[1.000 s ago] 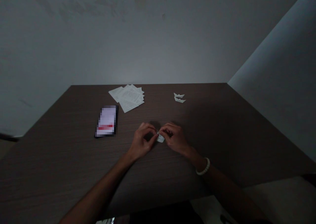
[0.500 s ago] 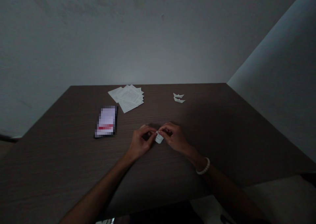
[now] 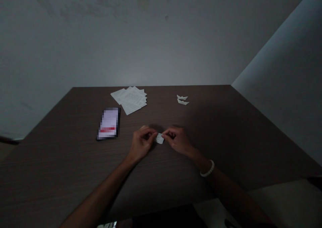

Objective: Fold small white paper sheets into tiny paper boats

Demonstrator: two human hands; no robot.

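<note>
A small piece of folded white paper (image 3: 159, 138) is held just above the dark wood-grain table (image 3: 176, 177), near the middle of the tabletop, with its lower edge hanging free below the fingers. Everything else here is placed relative to this paper.

The left hand (image 3: 142, 142) is just left of the paper, and the right hand (image 3: 177, 141) is just right of it. Both hands are curled inward, with the knuckles up. The left fingertips (image 3: 154, 135) and right fingertips (image 3: 164, 134) pinch opposite sides of the paper's upper part. The exact finger placement is hidden by the hands and the dim light. A white beaded bracelet (image 3: 207, 168) circles the right wrist, down and to the right of the paper.

Beyond the paper and to the left, a phone (image 3: 108, 124) in a dark case lies flat on the table, its screen pixelated and showing a pale field with a red band. Farther back and slightly left of the paper is a loose, overlapping pile of printed sheets (image 3: 129, 100). Beyond the paper and to the right, two small folded paper boats (image 3: 182, 99) lie one just in front of the other. Their hollows are too small to see into.
</note>
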